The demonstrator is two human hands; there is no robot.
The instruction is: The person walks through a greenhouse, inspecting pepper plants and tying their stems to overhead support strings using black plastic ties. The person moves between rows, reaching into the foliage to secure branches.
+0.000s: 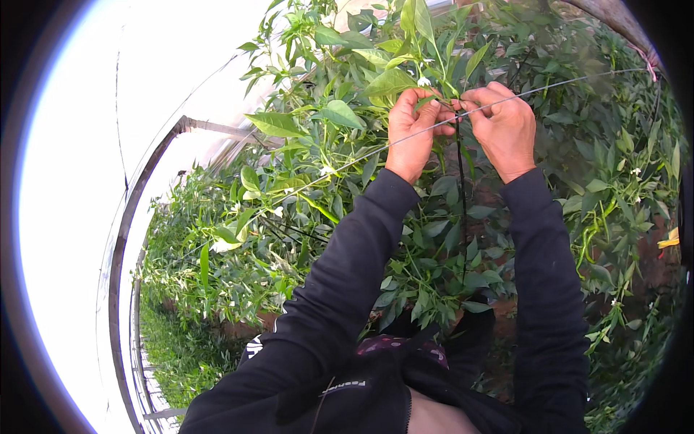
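My left hand (415, 125) and my right hand (501, 122) meet at the top of a pepper plant, beside a taut grey wire (347, 164). The left fingers pinch around the plant's green stem and a small leaf. The thumb and fingertips of my right hand are pinched close to the same stem, on a dark string (462, 184) that hangs down from the wire among the leaves. Just above the hands are a white flower (423, 82) and broad light-green leaves (389, 82). The exact hold at the fingertips is partly hidden.
Dense pepper plants (206, 255) surround me, with long green peppers (588, 238) at the right and another green pepper (320, 209) left of centre. A curved greenhouse frame pole (120, 238) stands at the left. A wooden pole (612, 19) crosses the upper right.
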